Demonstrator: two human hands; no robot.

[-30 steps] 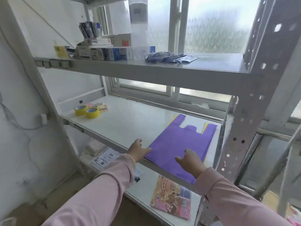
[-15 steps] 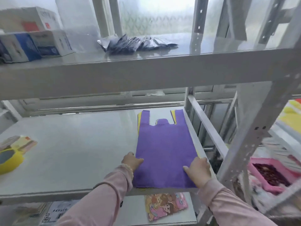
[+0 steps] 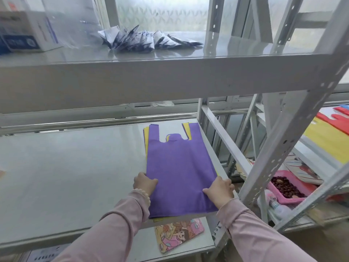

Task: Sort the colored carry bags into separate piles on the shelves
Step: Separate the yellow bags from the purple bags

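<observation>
At the right end of the shelf (image 3: 75,176), the purple bag (image 3: 179,167) lies over yellow bags (image 3: 145,137). Left hand (image 3: 144,183) and right hand (image 3: 220,189) pinch its side edges, fingers (image 3: 154,180) curled on fabric, likely squaring the pile.

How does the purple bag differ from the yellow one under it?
The purple bag lies on top, fully visible; the yellow bag lies beneath, showing only at the edges. The left hand and right hand hold the purple bag's sides; their contact with the yellow bag is hidden. Both lie flat, handles toward the window.
</observation>
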